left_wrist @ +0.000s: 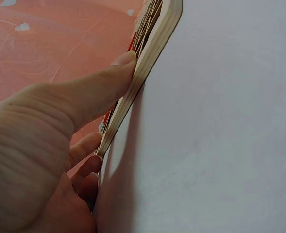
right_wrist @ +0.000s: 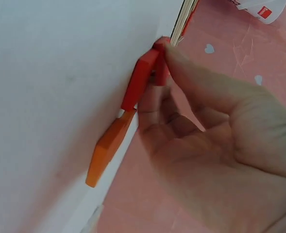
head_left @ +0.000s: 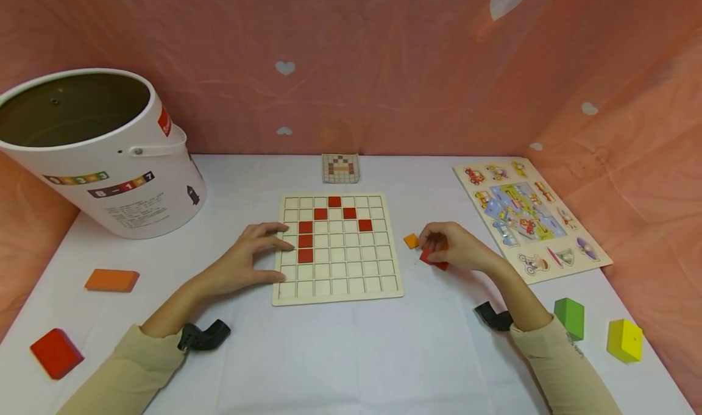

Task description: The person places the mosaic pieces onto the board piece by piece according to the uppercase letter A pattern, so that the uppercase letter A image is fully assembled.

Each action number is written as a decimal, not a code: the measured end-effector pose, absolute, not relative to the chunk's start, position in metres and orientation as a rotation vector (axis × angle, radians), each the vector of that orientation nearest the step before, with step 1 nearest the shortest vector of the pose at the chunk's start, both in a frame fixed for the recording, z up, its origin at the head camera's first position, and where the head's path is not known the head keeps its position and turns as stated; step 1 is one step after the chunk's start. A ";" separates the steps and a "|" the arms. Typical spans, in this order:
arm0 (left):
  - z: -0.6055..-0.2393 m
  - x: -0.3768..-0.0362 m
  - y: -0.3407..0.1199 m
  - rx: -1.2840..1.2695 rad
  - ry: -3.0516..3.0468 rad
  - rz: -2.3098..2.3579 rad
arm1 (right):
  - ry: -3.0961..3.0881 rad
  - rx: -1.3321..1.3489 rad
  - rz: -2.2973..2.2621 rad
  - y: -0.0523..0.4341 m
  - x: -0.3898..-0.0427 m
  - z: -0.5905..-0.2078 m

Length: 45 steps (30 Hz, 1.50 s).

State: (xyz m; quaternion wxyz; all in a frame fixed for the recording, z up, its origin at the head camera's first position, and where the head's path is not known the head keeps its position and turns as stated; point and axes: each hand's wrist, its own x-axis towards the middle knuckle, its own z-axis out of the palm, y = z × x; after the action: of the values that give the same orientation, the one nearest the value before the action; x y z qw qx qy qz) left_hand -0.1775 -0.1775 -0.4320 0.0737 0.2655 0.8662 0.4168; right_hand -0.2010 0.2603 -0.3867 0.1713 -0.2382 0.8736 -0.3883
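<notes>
**Mid-frame on the white table: one hand on the grid, one on a red tile**

In the middle of the head view, my left hand (head_left: 249,259) lies flat-ish against the left edge of the wooden grid board (head_left: 338,249), fingers spread and mostly straight, thumb pressed to the board's side wall. The left wrist view shows that well: thumb pad on the thin edge, the other fingers tucked along it lower down.

Just right of the board, my right hand (head_left: 452,247) is curled over, fingertips pinching a red tile (head_left: 433,259) that's resting on the table. An orange tile (head_left: 411,241) sits just beside it, between my hand and the board's right edge. From the right wrist view the red and orange pieces lie nearly end to end.

Seven red squares already sit in the board's upper left cells. Most of the grid is bare, and there's open white table all along the bottom of the frame.

Upper left is a big white bucket (head_left: 104,153) tipped toward me; its label has coloured digit strips, something like "8-1" and a 7, but the small print is too blurry to read. A small pattern card (head_left: 340,168) lies above the board, and a picture puzzle (head_left: 529,217) with vehicles sits at right.
</notes>
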 end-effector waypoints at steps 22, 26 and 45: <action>-0.432 -0.178 -0.178 0.811 2.611 1.241 | 2.395 -0.863 -1.085 0.161 -0.242 -0.376; -0.434 -0.178 -0.179 0.808 2.601 1.255 | 2.450 -0.812 -1.050 0.156 -0.239 -0.376; -0.433 -0.178 -0.178 0.790 2.607 1.239 | 2.585 -0.847 -1.023 0.192 -0.205 -0.369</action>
State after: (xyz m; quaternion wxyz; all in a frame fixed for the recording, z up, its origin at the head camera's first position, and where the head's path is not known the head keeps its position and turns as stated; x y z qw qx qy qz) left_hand -0.1778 -0.1778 -0.4332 0.0743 0.2632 0.8687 0.4130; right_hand -0.2052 0.1921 -0.3686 0.1173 -0.2895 0.8833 -0.3496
